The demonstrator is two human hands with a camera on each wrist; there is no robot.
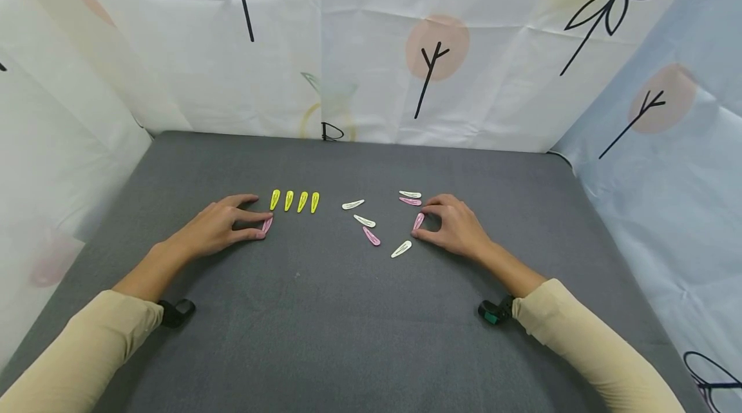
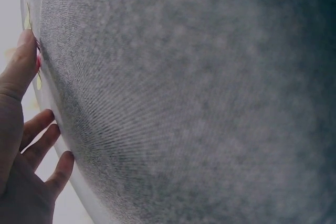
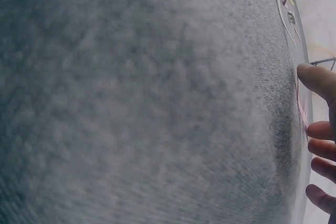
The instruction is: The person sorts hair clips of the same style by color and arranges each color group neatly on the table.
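Note:
Below the left end of a row of yellow hair clips, my left hand pinches a pink hair clip between thumb and finger. In the left wrist view a bit of that pink hair clip shows beside the thumb. My right hand has another pink hair clip between thumb and forefinger, low at the grey tabletop. Just beyond the right fingertips lie a white hair clip and a pink one close below it. A white hair clip lies nearer to me, left of the right thumb.
Between the hands, two white hair clips and a pink hair clip lie scattered. The grey cloth-covered table ends at a printed white curtain behind, with more curtain at both sides.

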